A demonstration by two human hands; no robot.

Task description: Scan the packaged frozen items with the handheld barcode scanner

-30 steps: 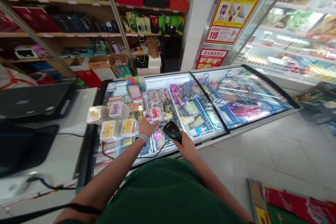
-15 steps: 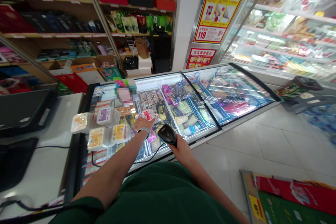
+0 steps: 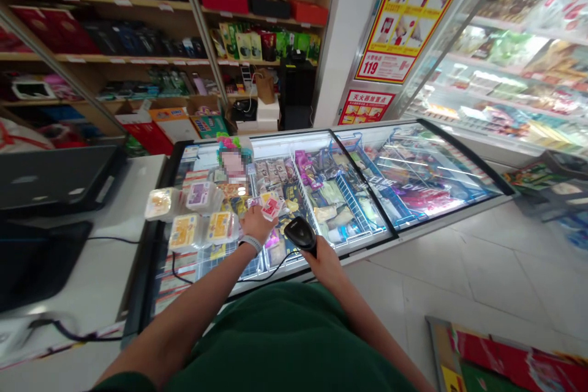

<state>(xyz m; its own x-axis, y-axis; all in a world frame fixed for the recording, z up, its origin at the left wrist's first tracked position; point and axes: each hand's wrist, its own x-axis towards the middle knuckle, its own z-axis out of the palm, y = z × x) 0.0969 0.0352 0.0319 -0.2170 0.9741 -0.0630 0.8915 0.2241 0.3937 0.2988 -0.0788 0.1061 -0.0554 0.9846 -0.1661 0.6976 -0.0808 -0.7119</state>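
Head view: green shirt at bottom edge, both forearms reaching forward over the glass-top freezer [image 3: 432, 208].

Right hand [image 3: 327, 260] wrapped tight around the handle of a black barcode scanner [image 3: 301, 234]. Scanner long axis runs from the palm up and to the left; its head points toward the packet in the other hand. Black cable [image 3: 257, 277] trails from below that grip leftward across the freezer lid.

Left hand [image 3: 257, 223], grey wristband on the wrist, fingers pinched on a small packet [image 3: 271, 206], held just above the glass, up and left of the scanner head, near but not touching. Packet is flat, roughly rectangular, red and pink with a white patch, printed face toward the camera. It sits tilted, long axis roughly up-right to down-left; exact print too small to read.

Left of the packet grip: four clear lidded tubs on the glass, two nearer with yellow-orange labels [image 3: 184, 231] [image 3: 219, 226], two farther, one orange [image 3: 158, 203], one purple [image 3: 201, 195]. They sit in a tight cluster, touching or nearly so.

Under the glass beyond both hands: wire baskets of wrapped frozen goods, lit from inside.

Further left of the tubs: white counter [image 3: 110, 263] with a dark monitor [image 3: 55, 176].

Beyond the freezer: wooden shelves [image 3: 138, 61] of boxed goods, cardboard boxes on the floor, a yellow-red poster [image 3: 408, 18] on a white pillar, chilled display shelves off to the right.
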